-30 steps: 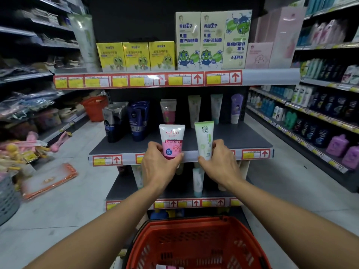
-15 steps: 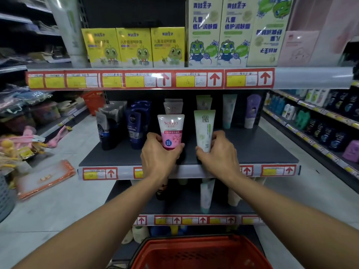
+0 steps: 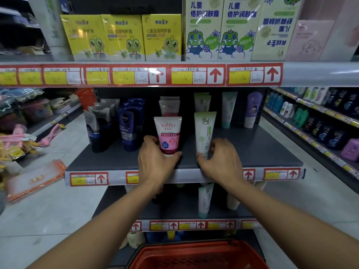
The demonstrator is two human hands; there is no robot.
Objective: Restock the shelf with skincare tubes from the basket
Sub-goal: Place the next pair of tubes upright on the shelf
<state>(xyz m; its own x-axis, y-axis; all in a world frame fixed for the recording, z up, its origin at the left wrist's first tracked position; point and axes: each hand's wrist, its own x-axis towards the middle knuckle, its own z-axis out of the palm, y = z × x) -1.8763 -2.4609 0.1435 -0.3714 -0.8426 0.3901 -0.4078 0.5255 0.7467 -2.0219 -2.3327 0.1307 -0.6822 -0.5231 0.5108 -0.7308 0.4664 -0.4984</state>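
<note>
- The left hand [image 3: 155,162] has a closed grip on the pink Softto tube [image 3: 168,135]. The thumb curls round the tube's right side near the bottom, and the fingers wrap the left side.
- The right hand [image 3: 220,162] has a closed grip on the green and white tube [image 3: 204,133]. The thumb is at the tube's front bottom and the fingers bend round its right side.
- Both tubes stand upright, cap down, on the middle shelf [image 3: 252,152], near its front edge. The pink one is at 9 o'clock from the green one, with a gap between them.
- More tubes stand at 12 o'clock behind them: another Softto tube [image 3: 169,107] and pale green tubes [image 3: 202,101]. Dark blue Nivea tubes [image 3: 130,125] are at 9 o'clock from the pink tube.
- The caps of both held tubes are hidden by the hands, so I cannot tell if they touch the shelf.
- The red basket [image 3: 196,255] is at 6 o'clock, cut off by the bottom edge. I cannot see what is in it.
- The small writing on the price labels [image 3: 196,75] is too blurry to read.
- Both arms reach straight forward from the bottom corners, with the backs of the hands facing up.
</note>
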